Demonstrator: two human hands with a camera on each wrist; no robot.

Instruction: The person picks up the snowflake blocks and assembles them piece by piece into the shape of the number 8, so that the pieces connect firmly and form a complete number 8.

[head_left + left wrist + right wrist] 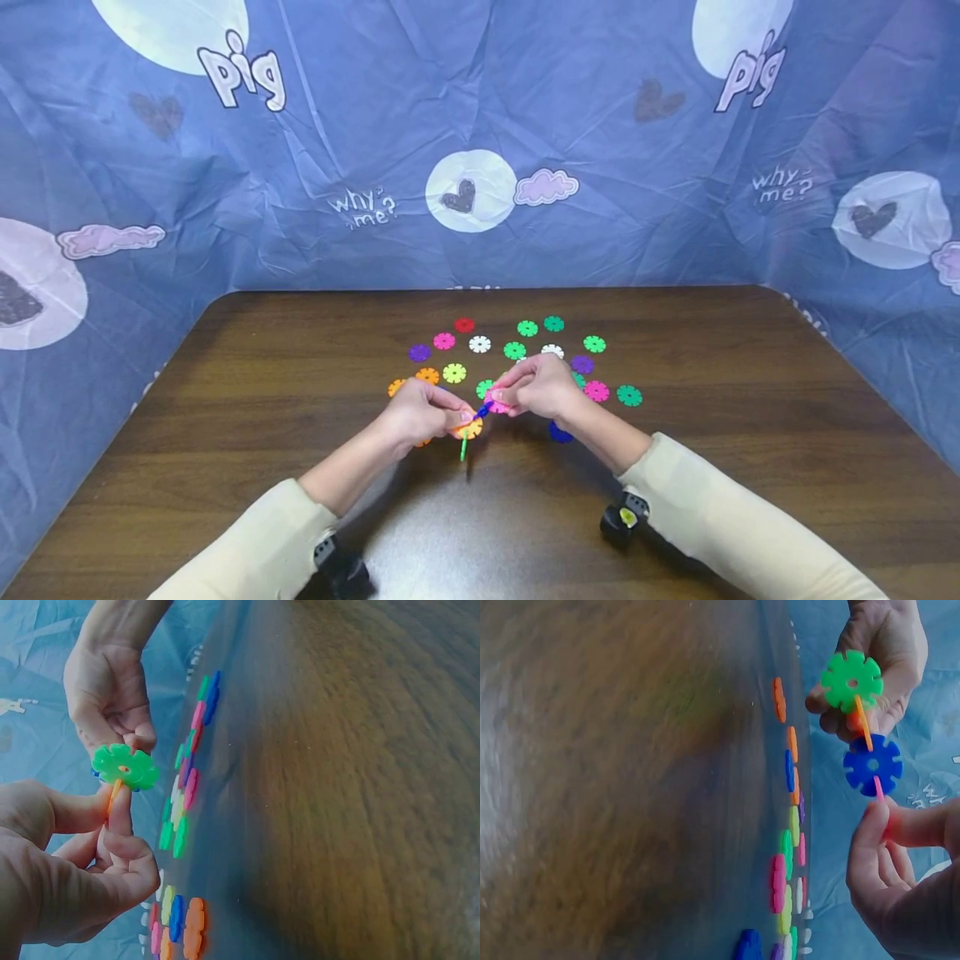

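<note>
Notched plastic discs are joined in a short chain held above the table. My left hand point(414, 414) pinches the orange disc point(473, 430) between thumb and fingers. My right hand point(542, 388) pinches the pink disc point(497, 407) at the chain's other end. Between these two sits a blue disc point(860, 766), slotted to both as the right wrist view shows. A green disc point(841, 673) is slotted onto the orange one and, seen edge-on in the head view, hangs towards me. Fingers cover much of the pink disc in the right wrist view.
Several loose discs lie flat on the brown wooden table point(240, 400) beyond and around the hands, among them a red disc point(464, 325), a yellow disc point(454, 373) and a dark green disc point(629, 395). A dark blue disc point(559, 432) lies beneath the right wrist. Blue printed cloth point(600, 258) stands behind the table.
</note>
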